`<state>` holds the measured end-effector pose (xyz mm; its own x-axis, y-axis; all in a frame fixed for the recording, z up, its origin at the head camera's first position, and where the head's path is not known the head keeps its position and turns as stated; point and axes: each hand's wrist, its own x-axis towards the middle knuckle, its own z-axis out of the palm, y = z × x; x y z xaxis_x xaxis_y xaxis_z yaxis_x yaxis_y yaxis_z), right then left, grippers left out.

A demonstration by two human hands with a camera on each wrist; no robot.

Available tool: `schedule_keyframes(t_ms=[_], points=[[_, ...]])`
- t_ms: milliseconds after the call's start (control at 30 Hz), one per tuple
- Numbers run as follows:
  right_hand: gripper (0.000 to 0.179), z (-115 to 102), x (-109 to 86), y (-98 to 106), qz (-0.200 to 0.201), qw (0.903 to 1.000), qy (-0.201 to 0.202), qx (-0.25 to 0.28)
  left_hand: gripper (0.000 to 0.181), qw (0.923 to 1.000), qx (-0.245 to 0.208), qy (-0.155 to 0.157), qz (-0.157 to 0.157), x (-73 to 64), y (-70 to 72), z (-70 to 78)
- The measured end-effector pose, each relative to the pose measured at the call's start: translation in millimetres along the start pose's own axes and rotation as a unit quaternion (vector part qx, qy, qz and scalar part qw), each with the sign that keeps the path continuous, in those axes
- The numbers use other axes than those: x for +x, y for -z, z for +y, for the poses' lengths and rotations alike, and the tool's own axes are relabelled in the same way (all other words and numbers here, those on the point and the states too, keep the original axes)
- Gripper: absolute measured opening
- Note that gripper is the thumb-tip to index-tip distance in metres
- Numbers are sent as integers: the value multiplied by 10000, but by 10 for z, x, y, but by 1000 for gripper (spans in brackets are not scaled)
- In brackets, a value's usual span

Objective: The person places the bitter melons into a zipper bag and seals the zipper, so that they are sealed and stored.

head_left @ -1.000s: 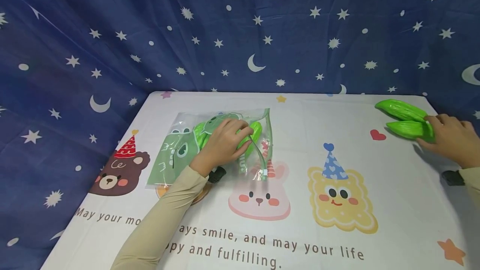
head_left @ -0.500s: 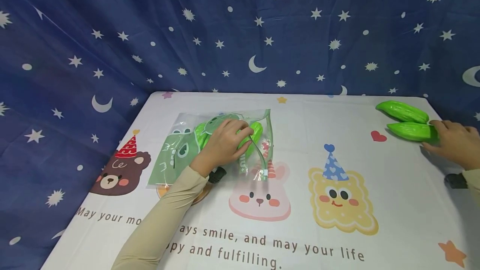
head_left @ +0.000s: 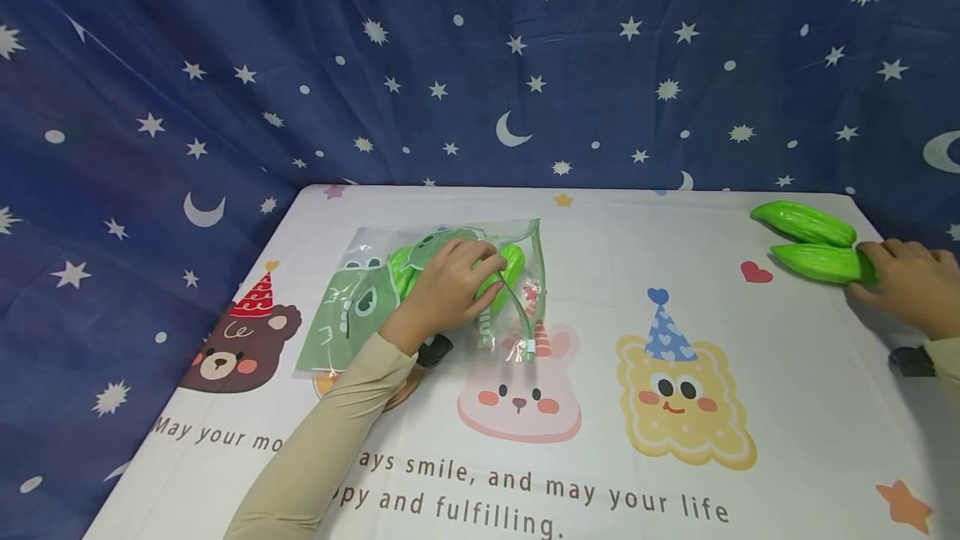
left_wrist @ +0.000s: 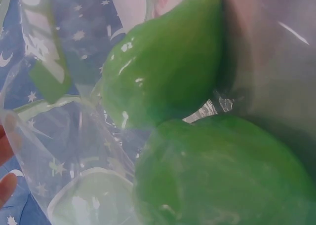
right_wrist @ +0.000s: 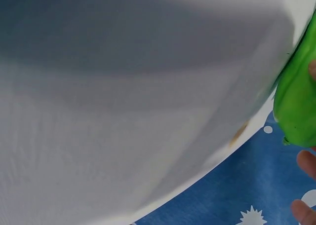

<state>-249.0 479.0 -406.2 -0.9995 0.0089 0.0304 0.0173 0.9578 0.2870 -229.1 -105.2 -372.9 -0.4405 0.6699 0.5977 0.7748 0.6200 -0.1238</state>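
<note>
A clear zip bag (head_left: 348, 315) with a green crocodile print lies on the left half of the table. Several glossy green, gourd-shaped pieces (left_wrist: 165, 62) show through its plastic. My left hand (head_left: 448, 286) lies over the bag, fingers curled at its mouth and gripping the edge. At the far right, two similar pointed green pieces lie side by side: the farther one (head_left: 804, 222) is untouched. On the nearer one (head_left: 817, 262), the fingers and thumb of my right hand (head_left: 911, 286) pinch the right end. In the right wrist view, a fingertip overlaps this green piece (right_wrist: 298, 96).
White slider (head_left: 530, 346) sits at the near right corner of the bag. A white printed tablecloth (head_left: 585, 273) covers the table, with its back edge against a blue star-patterned curtain (head_left: 420, 48). The table's right edge runs just beyond my right hand.
My right hand has shifted slightly right and nearer, showing more of the farther green piece's end; the nearer piece's tip has barely moved. The left hand and bag stay still.
</note>
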Motion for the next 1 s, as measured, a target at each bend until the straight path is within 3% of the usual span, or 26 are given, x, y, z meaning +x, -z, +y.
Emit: schedule_keyframes(t_ms=[500,767,1000], points=[[64,-65,-25,28,679,9967,412,158,11,10000,-28,14,-11,1,9,5],[60,-106,-28,39,1262,9862,1004,380,11,10000,6,28,-45,3,16,7],[56,-241,-30,130,1432,9793,1391,336,12,10000,-16,28,-47,0,19,6]])
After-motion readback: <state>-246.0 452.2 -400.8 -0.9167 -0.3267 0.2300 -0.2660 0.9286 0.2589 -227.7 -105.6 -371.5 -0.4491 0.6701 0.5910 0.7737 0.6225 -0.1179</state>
